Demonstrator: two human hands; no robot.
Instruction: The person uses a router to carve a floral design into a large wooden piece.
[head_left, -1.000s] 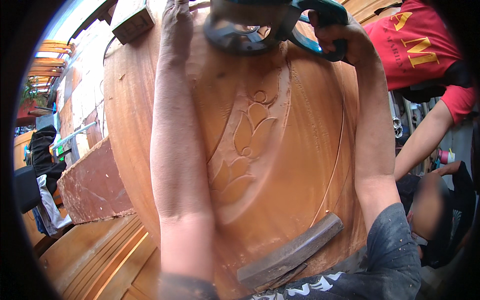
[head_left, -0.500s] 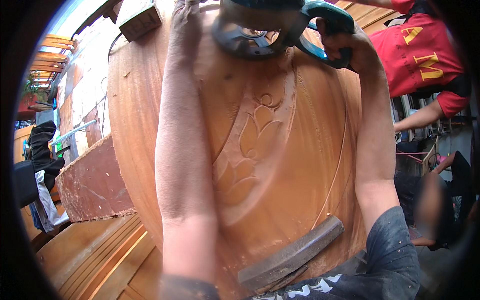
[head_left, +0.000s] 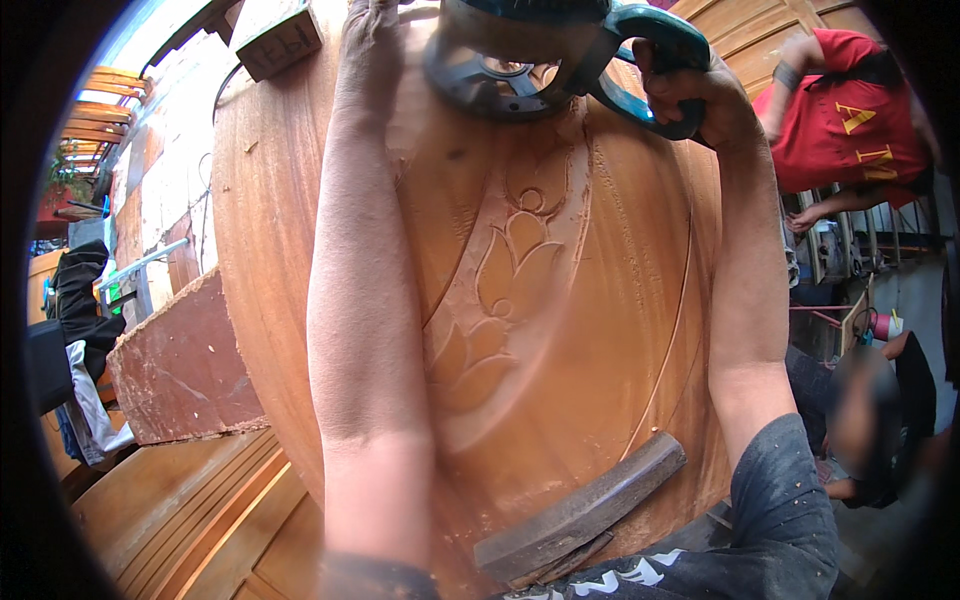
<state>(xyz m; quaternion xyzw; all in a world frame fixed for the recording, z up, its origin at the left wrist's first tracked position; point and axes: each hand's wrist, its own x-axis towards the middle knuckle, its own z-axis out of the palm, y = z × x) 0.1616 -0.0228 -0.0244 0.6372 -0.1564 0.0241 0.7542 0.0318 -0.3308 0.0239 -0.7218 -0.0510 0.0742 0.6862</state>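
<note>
The right hand [head_left: 700, 95] is clamped round the teal handle [head_left: 672, 26] of a router [head_left: 525, 25], which sits just to its left over a wooden panel [head_left: 560, 400]. The left hand [head_left: 373, 22] is cut off above, so its grip cannot be told. Below and between both hands lies a carved floral motif [head_left: 520, 255].
</note>
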